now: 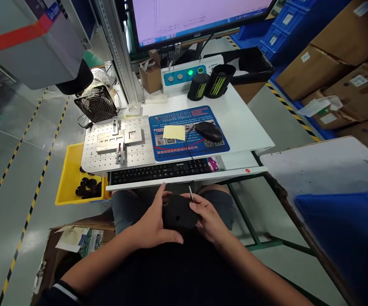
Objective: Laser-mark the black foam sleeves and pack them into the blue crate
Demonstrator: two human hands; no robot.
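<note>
Above my lap is a dark, rounded black part (179, 211) with a small hole in its upper face. My left hand (156, 223) is curved around its left side, with the thumb along the near edge. My right hand (206, 214) is at the right side of the part and pinches a thin metal rod (191, 194), which points up and away from me. Some right fingers are hidden below, so whether they also support the black part is unclear. Both hands are just in front of the keyboard drawer (186, 178).
A white bench holds a mouse mat (190, 148), a black mouse (209, 131), a perforated plate with a metal fixture (120, 141), a fan (97, 105) and two black cylinders (198, 87). At left, a yellow bin (65, 182) contains black pieces. A machine head (43, 51) overhangs the left side.
</note>
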